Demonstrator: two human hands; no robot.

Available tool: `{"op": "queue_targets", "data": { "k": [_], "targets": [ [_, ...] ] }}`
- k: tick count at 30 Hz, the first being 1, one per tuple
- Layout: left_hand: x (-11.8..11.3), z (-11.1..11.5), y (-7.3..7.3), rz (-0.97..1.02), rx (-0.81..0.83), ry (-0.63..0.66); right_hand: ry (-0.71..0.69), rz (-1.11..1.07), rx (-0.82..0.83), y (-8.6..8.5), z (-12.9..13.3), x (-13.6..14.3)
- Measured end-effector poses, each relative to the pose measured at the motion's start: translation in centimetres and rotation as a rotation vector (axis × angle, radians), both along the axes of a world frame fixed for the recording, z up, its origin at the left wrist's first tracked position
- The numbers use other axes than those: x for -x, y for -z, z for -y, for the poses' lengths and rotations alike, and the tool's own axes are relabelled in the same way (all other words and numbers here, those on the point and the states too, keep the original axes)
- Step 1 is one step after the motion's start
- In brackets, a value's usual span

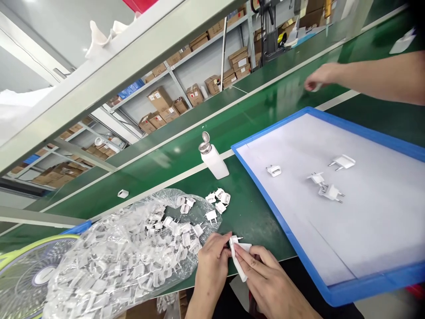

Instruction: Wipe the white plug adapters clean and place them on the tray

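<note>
At the bench's near edge, my left hand (212, 261) pinches a white two-pin plug piece (234, 239), its pins pointing right. My right hand (265, 277) is closed on a folded white strip (239, 268), perhaps cloth or paper, which it presses against the plug piece. Part of the plug piece is hidden by my fingers. Left of my hands lies a clear plastic bag (133, 206) spread with many similar white plug pieces (186, 239). A few loose plug pieces (220, 207) rest on the green bench just beyond my hands.
A blue-rimmed white tray (282, 221) stands at right, holding several plug pieces (332, 192). Behind the bag is a white pump bottle (215, 161) with its metal lid up. Another person's hand (323, 77) reaches over the green belt (265, 110). A fan (40, 274) sits at left.
</note>
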State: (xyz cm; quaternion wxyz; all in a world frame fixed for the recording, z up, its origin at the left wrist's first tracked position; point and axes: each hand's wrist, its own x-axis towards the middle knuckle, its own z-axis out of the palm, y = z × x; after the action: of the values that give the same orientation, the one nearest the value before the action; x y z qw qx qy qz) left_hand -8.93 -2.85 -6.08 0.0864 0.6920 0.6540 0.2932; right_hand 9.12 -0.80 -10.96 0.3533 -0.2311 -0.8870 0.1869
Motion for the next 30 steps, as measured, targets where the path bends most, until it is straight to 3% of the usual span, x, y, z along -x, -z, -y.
{"op": "queue_targets", "data": {
  "k": [4,10,13,16,21,23,27,30],
  "targets": [
    [-0.1,0.0,0.0,0.035,0.001,-0.002,0.012,0.011,0.059,0.2,0.1,0.3],
    [-0.4,0.0,0.0,0.065,-0.001,0.015,0.063,-0.026,0.218,-2.7,-1.5,1.5],
    [-0.5,0.1,0.1,0.081,-0.022,0.013,0.098,-0.023,0.227,-3.2,-1.9,2.0],
    [-0.5,0.2,0.4,0.059,-0.047,0.0,0.104,-0.014,0.142,-2.4,-1.3,1.9],
    [-0.4,0.4,0.5,0.038,-0.067,-0.033,0.121,0.001,-0.183,-1.2,0.2,0.9],
    [-0.5,0.4,0.5,0.046,-0.045,-0.068,0.129,-0.047,-0.208,-1.2,0.6,0.3],
    [-0.8,0.6,0.5,0.193,0.031,-0.174,0.092,-0.127,-0.064,-1.0,1.8,-0.9],
    [-1.4,1.1,0.2,0.398,0.095,-0.274,0.15,-0.257,0.303,-0.9,3.4,-1.7]
  ]
}}
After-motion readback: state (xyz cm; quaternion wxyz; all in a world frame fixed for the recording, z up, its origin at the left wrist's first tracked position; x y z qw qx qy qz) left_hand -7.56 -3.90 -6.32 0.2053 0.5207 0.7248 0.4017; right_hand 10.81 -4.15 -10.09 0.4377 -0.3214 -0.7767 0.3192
